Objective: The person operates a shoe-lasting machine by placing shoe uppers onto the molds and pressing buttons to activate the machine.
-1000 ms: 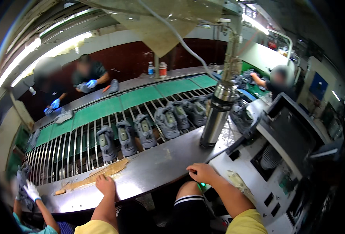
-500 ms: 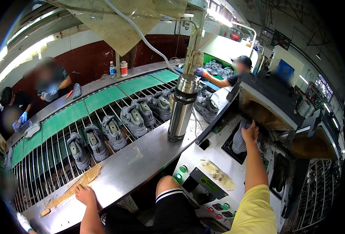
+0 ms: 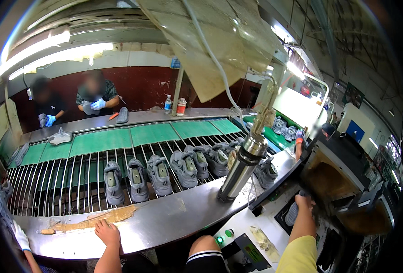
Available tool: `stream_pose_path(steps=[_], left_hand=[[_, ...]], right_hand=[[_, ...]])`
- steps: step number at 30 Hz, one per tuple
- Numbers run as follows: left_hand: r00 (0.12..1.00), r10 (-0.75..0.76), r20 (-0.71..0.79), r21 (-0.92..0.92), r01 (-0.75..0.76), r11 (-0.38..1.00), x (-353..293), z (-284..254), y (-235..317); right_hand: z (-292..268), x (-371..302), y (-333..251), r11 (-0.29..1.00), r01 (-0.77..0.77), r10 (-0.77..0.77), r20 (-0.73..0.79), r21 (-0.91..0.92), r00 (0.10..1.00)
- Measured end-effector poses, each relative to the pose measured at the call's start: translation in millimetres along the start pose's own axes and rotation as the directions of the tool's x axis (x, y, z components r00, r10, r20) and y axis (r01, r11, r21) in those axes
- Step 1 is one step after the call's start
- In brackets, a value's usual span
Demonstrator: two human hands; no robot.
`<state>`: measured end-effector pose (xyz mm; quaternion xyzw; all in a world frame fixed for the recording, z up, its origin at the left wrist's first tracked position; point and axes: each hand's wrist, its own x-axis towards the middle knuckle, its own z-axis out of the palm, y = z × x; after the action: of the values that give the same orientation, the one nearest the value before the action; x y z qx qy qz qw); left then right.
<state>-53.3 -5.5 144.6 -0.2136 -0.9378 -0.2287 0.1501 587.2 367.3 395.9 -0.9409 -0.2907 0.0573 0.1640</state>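
My right hand (image 3: 305, 202) has its fingers clamped on a grey, ridged-sole shoe (image 3: 292, 214) in the white metal machine's (image 3: 239, 222) dark recess: in, unreleased. Left hand (image 3: 107, 232), fingers slightly apart, rests empty. Grey padded sneakers (image 3: 138, 181) remain rack-side, untouched.

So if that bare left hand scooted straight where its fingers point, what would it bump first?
The bare left hand would probably meet the long brown strip on the silver metal counter; it may already touch it, depth is unclear. Beyond lies a rack of thin silver metal rods.
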Motion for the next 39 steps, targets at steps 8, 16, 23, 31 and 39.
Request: stream_pose_path(steps=[8,16,23,31,39], left_hand=[[1.0,0.014,0.004,-0.016,-0.014,1.0,-2.0,12.7,2.3],[0.985,0.145,0.087,-0.121,-0.134,0.984,-4.9,-10.2,12.2],[0.502,0.499,0.706,-0.707,0.537,0.46,-138.3,-64.2,100.0],[0.608,0.609,0.509,-0.508,0.783,-0.358,-111.2,-165.0,119.9],[0.868,-0.157,0.472,-0.878,0.478,0.002,-46.9,-152.2,-68.9]], right_hand=[[-12.9,-56.6,42.9,0.953,0.216,-0.121,-0.39,0.21,0.913],[29.7,-95.3,148.1,0.176,0.61,0.007,-0.62,0.773,0.784],[16.9,-190.6,164.4,-0.305,-0.39,-0.56,0.167,0.869,0.811],[60.6,-386.9,93.2,0.369,-0.472,-0.919,0.391,0.801,-0.055],[22.8,-356.0,44.5,-0.138,0.675,-0.936,0.126,0.725,-0.327]])
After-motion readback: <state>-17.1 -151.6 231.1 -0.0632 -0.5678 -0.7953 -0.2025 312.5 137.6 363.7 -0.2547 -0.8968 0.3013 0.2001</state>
